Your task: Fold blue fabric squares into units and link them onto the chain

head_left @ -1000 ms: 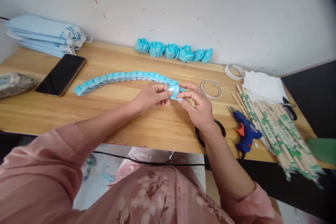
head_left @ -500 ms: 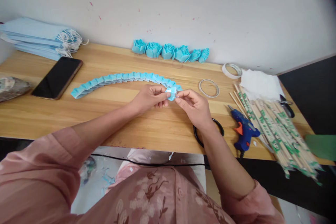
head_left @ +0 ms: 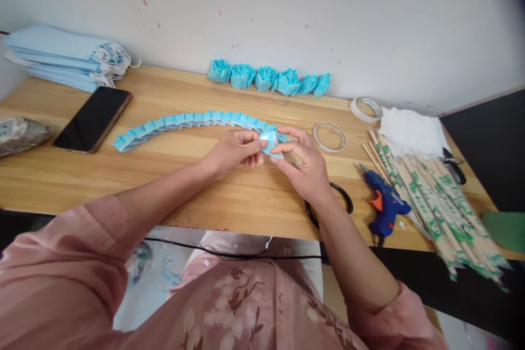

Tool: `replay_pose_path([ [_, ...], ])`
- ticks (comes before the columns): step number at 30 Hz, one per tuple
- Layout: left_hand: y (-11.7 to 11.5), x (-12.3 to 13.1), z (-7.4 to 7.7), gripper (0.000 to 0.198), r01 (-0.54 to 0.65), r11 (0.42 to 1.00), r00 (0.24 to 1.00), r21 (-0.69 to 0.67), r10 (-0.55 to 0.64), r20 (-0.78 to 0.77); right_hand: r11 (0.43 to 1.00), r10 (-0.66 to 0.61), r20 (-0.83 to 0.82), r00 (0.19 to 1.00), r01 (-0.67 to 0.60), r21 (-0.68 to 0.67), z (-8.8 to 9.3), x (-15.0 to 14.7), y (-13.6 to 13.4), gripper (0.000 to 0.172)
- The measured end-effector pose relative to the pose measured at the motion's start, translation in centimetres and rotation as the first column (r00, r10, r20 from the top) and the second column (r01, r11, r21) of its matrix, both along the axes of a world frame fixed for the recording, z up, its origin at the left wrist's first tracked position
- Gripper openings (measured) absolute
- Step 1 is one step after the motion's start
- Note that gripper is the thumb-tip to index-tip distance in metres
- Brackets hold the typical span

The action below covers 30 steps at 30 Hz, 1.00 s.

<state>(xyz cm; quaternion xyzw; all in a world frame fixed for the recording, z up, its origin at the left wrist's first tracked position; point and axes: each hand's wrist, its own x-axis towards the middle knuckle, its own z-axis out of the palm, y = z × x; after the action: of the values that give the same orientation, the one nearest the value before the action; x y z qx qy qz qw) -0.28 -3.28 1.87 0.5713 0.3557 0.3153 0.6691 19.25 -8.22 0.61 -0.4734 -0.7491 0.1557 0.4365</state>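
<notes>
A small folded light-blue piece (head_left: 268,141) is pinched between the thumb and fingers of my left hand (head_left: 238,149). My right hand (head_left: 305,164) holds the right side of the same piece, its thumb and fingers at that edge. Just behind both hands, a curved row of folded blue pieces (head_left: 184,120) lies on the wooden table (head_left: 164,188), its right end partly hidden by the hands and the held piece. Several blue fabric-like flowers (head_left: 266,79) stand along the wall.
Blue masks (head_left: 57,54) and a phone (head_left: 93,119) lie at left. Right of my hands are two tape rolls (head_left: 329,137), black-handled scissors (head_left: 348,197), a blue glue gun (head_left: 383,202), wrapped chopsticks (head_left: 443,208) and white sheets (head_left: 412,131).
My right hand's fingers have shifted and spread over the piece, which now shows a wider, paler lower right edge. The view has moved slightly.
</notes>
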Motion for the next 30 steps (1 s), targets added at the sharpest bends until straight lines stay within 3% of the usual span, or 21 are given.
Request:
replay_pose_path([
  [15,0.10,0.10,-0.49,0.042,0.021,1.000,1.000,0.024,-0.021,-0.006,0.996,-0.029,-0.046,0.998,0.025,-0.087,0.45,-0.27,-0.10,0.004],
  [24,0.23,-0.02,-0.48,0.035,0.016,0.999,0.999,-0.051,-0.014,0.039,0.983,-0.024,-0.256,0.966,-0.023,-0.180,0.02,0.11,-0.06,0.011],
  [30,0.30,-0.07,-0.52,0.032,0.018,0.995,0.997,-0.096,-0.011,0.075,0.987,0.013,-0.196,0.981,-0.045,-0.157,0.14,0.03,-0.23,0.015],
])
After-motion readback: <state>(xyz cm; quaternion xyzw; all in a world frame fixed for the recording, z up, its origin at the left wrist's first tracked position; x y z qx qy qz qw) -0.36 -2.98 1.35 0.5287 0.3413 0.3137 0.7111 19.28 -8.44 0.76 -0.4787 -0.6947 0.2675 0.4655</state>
